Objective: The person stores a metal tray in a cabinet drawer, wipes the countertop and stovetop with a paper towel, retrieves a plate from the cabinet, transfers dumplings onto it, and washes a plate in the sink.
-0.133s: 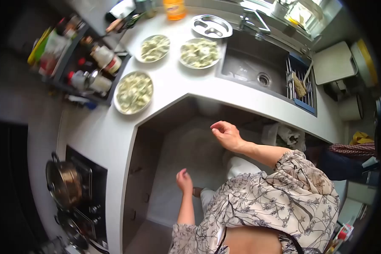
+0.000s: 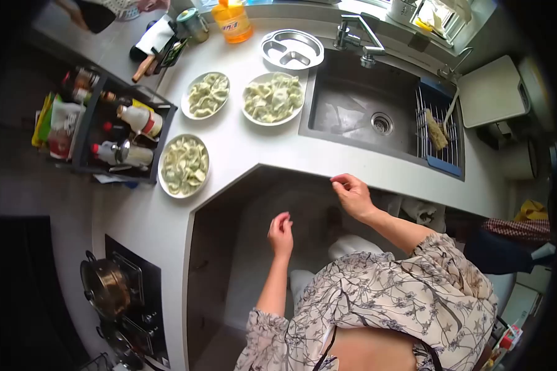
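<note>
My left hand [image 2: 281, 235] hangs in the air over the floor, below the counter's angled front edge, its fingers loosely curled together around nothing visible. Higher and to the right, my right hand [image 2: 353, 195] is just in front of the counter edge below the sink [image 2: 359, 93]; its fingers are bent in towards the thumb and no object shows in them. Nearest on the white counter [image 2: 241, 148] are a bowl of dumplings [image 2: 184, 166] at the left, a smaller plate of dumplings [image 2: 208, 95] and a larger plate of dumplings [image 2: 272, 99].
A divided metal tray [image 2: 292, 49] and an orange bottle [image 2: 233, 23] stand at the back. A condiment rack [image 2: 90, 133] is on the left, above a stove with a pot [image 2: 109, 287]. A drying rack [image 2: 438, 127] spans the sink's right side.
The view has shifted, so the counter and plates sit further left and lower. Both hands appear closer to the counter edge, and my right hand's fingers are more bent.
</note>
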Available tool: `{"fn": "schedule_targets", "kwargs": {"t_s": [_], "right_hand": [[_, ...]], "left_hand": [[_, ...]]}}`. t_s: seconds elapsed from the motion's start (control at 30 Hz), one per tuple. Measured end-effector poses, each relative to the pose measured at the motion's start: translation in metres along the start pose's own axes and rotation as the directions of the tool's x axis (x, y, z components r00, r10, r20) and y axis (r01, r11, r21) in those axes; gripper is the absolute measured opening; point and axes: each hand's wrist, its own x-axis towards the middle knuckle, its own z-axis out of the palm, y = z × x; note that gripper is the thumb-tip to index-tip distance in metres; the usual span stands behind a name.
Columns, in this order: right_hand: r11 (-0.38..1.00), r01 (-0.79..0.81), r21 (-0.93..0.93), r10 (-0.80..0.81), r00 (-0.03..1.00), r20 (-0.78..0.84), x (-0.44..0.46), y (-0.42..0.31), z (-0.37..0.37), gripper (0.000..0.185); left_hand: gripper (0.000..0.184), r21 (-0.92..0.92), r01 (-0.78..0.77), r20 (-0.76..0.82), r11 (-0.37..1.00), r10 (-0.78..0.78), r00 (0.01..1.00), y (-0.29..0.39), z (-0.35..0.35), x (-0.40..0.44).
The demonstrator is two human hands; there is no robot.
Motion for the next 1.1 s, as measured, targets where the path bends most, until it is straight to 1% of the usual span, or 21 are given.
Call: {"fn": "schedule_targets", "kwargs": {"t_s": [0.03,0.07,0.1,0.23,0.27,0.37,0.43,0.53,0.57,0.63,0.67,0.7,0.77,0.83,0.87,0.9,0.93,0.97,1.03,1.07,1.1], "right_hand": [[0.997,-0.026,0.067,0.027,0.999,-0.020,0.008,0.013,0.002,0.022],[0.992,-0.047,0.114,0.053,0.997,-0.050,0.011,0.023,0.024,0.022],[0.991,-0.065,0.116,0.076,0.993,-0.092,0.024,0.030,0.014,0.023],[0.982,-0.146,0.121,0.171,0.959,-0.228,0.066,0.050,-0.018,0.024],[0.976,-0.187,0.109,0.209,0.949,-0.238,0.075,0.043,-0.029,0.025],[0.975,-0.196,0.105,0.220,0.913,-0.345,0.099,0.057,-0.036,0.025],[0.956,-0.256,0.143,0.293,0.858,-0.423,0.105,0.064,-0.041,0.025],[0.940,-0.302,0.161,0.341,0.801,-0.492,0.106,0.074,-0.071,0.024],[0.932,-0.315,0.177,0.361,0.785,-0.503,0.103,0.078,-0.076,0.023],[0.923,-0.331,0.199,0.385,0.755,-0.531,0.094,0.084,-0.081,0.023],[0.920,-0.332,0.208,0.391,0.739,-0.549,0.091,0.092,-0.081,0.023],[0.919,-0.331,0.212,0.392,0.728,-0.563,0.090,0.099,-0.081,0.023],[0.888,-0.382,0.255,0.460,0.746,-0.482,0.101,0.103,-0.080,0.024],[0.882,-0.400,0.250,0.471,0.766,-0.438,0.115,0.106,-0.085,0.024],[0.885,-0.402,0.234,0.465,0.775,-0.428,0.118,0.110,-0.084,0.024],[0.891,-0.399,0.215,0.453,0.790,-0.414,0.125,0.114,-0.087,0.025],[0.899,-0.390,0.198,0.437,0.814,-0.383,0.133,0.120,-0.087,0.032],[0.857,-0.416,0.303,0.503,0.803,-0.320,0.143,0.122,-0.087,0.037],[0.749,-0.466,0.470,0.583,0.801,-0.134,0.170,0.121,-0.076,0.048],[0.660,-0.434,0.613,0.548,0.837,0.003,0.186,0.137,-0.067,0.066],[0.537,-0.516,0.667,0.578,0.802,0.154,0.195,0.124,-0.070,0.074]], "left_hand": [[0.017,-0.051,0.034,0.055,0.998,-0.031,0.998,0.027,0.003,0.028],[0.017,-0.063,0.048,0.106,0.997,-0.041,0.994,0.031,-0.012,0.057],[0.017,-0.120,0.097,0.149,0.988,-0.079,0.986,0.051,0.004,0.081],[0.018,-0.139,0.142,0.371,0.980,-0.081,0.925,0.088,0.066,0.146],[0.017,-0.123,0.130,0.409,0.984,-0.069,0.910,0.090,0.081,0.158],[0.016,-0.023,0.092,0.525,0.995,-0.067,0.849,0.084,0.114,0.187],[0.017,0.065,0.137,0.620,0.988,-0.147,0.771,0.069,0.139,0.208],[0.025,0.293,-0.101,0.748,0.951,-0.163,0.644,0.064,0.203,0.235],[0.028,0.403,-0.281,0.781,0.871,-0.167,0.602,0.060,0.219,0.241],[0.034,0.530,-0.612,0.828,0.587,-0.204,0.522,0.049,0.243,0.248],[0.041,0.617,-0.653,0.787,0.439,-0.363,0.499,0.041,0.254,0.251],[0.042,0.578,-0.716,0.800,0.392,-0.447,0.400,0.023,0.261,0.253],[0.043,0.485,-0.820,0.762,0.305,-0.608,0.224,-0.024,0.270,0.264],[0.036,0.532,-0.715,0.787,0.453,-0.576,0.221,-0.057,0.279,0.270],[0.033,0.550,-0.653,0.794,0.520,-0.567,0.217,-0.057,0.278,0.265],[0.028,0.611,-0.480,0.781,0.630,-0.581,0.230,-0.054,0.279,0.264],[0.022,0.646,-0.280,0.763,0.710,-0.594,0.254,-0.051,0.278,0.267],[0.017,0.647,-0.062,0.741,0.760,-0.606,0.289,-0.035,0.275,0.271],[0.019,0.541,0.182,0.784,0.821,-0.571,0.244,0.008,0.277,0.260],[0.015,0.432,0.311,0.825,0.846,-0.511,0.242,0.019,0.278,0.248],[0.014,0.346,0.441,0.842,0.828,-0.481,0.243,0.038,0.280,0.236]]}}
